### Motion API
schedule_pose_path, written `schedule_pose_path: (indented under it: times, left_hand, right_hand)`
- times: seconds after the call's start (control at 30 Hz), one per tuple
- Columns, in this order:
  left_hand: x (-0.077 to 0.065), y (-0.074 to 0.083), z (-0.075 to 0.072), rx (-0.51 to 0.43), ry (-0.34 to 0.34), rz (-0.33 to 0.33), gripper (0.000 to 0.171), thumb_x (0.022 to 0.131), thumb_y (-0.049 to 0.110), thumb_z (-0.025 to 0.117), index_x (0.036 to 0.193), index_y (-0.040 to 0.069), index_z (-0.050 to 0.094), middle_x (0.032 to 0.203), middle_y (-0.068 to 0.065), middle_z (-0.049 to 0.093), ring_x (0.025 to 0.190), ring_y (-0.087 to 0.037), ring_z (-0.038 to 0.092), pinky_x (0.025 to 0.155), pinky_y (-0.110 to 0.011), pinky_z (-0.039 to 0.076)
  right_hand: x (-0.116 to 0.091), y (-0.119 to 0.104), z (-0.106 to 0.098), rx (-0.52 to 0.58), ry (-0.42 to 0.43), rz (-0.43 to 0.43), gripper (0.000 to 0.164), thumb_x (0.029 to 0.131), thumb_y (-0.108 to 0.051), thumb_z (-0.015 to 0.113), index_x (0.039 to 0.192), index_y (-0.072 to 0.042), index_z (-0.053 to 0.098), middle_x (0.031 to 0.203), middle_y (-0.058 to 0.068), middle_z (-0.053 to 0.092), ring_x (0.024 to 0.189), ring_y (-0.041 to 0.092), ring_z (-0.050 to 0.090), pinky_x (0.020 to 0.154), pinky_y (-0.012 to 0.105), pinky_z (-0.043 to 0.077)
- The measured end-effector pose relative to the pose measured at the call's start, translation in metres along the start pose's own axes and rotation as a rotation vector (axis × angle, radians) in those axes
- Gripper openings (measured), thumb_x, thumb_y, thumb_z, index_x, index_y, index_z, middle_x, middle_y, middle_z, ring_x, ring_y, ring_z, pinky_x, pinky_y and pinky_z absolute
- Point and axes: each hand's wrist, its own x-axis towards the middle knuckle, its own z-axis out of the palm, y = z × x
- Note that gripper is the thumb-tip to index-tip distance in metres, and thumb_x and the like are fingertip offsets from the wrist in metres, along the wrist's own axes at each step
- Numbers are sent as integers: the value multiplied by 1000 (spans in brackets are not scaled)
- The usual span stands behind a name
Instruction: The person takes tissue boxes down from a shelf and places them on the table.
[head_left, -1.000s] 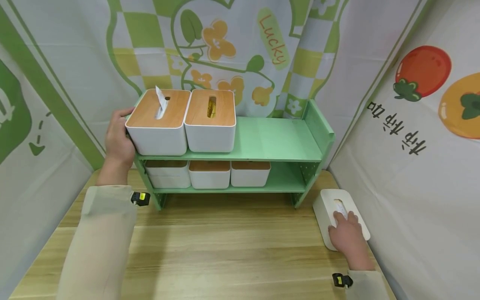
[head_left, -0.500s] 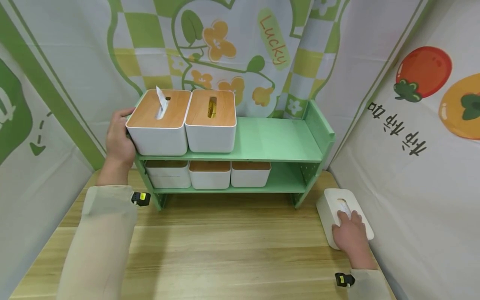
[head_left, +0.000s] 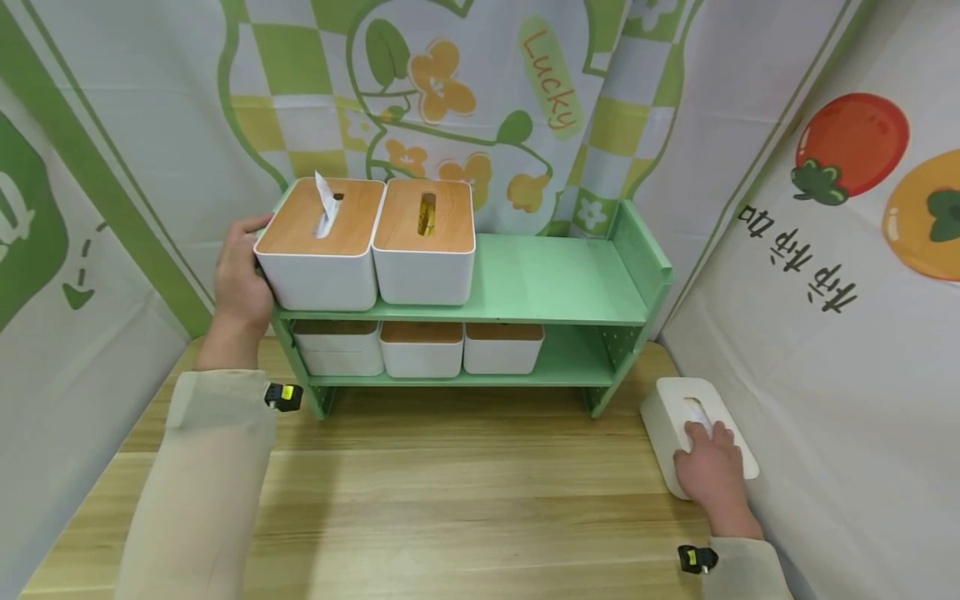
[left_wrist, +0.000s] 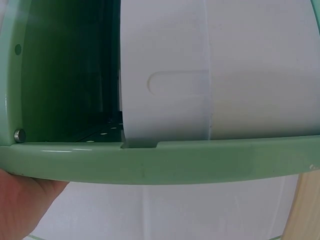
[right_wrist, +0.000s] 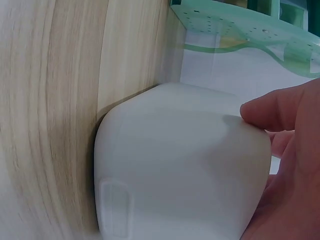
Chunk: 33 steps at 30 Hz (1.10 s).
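My left hand [head_left: 243, 287] grips the left side panel of a green two-tier shelf [head_left: 555, 275], its fingertips hidden behind a tissue box with a wooden lid [head_left: 288, 242]. In the left wrist view, part of that hand shows below the panel edge [left_wrist: 140, 165]. At the far right, my right hand [head_left: 712, 467] lies over the top of an all-white tissue box [head_left: 663, 433] that stands on the table. The right wrist view shows the thumb [right_wrist: 267, 110] on the box's edge, with the other fingers partly hidden behind it.
A second wooden-lidded box [head_left: 423, 279] with a yellow pack inside sits on the upper tier. Three more white boxes, among them a middle box [head_left: 422, 358], line the lower tier. A printed curtain [head_left: 787, 350] hangs close beside the right hand.
The right hand and the white tissue box have shifted together a little to the right, toward the curtain. My left hand keeps its place on the shelf.
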Motion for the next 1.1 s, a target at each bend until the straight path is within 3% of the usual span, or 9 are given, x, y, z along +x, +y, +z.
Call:
schedule_pose_path:
  times: [0.37, 0.63, 0.83, 1.1]
  left_hand:
    - [-1, 0, 0, -1, -4, -14, 51, 103, 29, 19, 138, 17, 54, 143, -5, 49, 130, -12, 40, 105, -29, 28]
    - [-1, 1, 1, -4, -8, -11, 51, 103, 29, 19, 139, 15, 53, 145, -5, 48, 131, -12, 39, 107, -30, 27]
    - [-2, 2, 0, -1, -17, -19, 50, 103, 31, 19, 139, 21, 53, 145, -3, 47, 131, -11, 38, 107, -31, 26]
    - [-1, 2, 1, -12, -14, -23, 51, 103, 28, 18, 140, 15, 52, 146, -7, 47, 131, -13, 38, 107, -31, 26]
  right_hand:
    - [3, 12, 3, 6, 17, 3, 50, 91, -10, 52, 133, 16, 44, 142, 50, 17, 132, 61, 16, 103, 68, 15]
    - [4, 14, 2, 9, 31, 1, 50, 91, -10, 53, 132, 16, 44, 141, 50, 18, 131, 61, 16, 103, 68, 16]
    - [5, 17, 3, 7, 40, -10, 49, 90, -9, 53, 131, 17, 44, 140, 50, 19, 130, 61, 17, 101, 68, 17]
    - [7, 20, 4, 4, 53, -9, 49, 91, -9, 53, 131, 17, 44, 139, 49, 21, 130, 61, 18, 101, 67, 17]
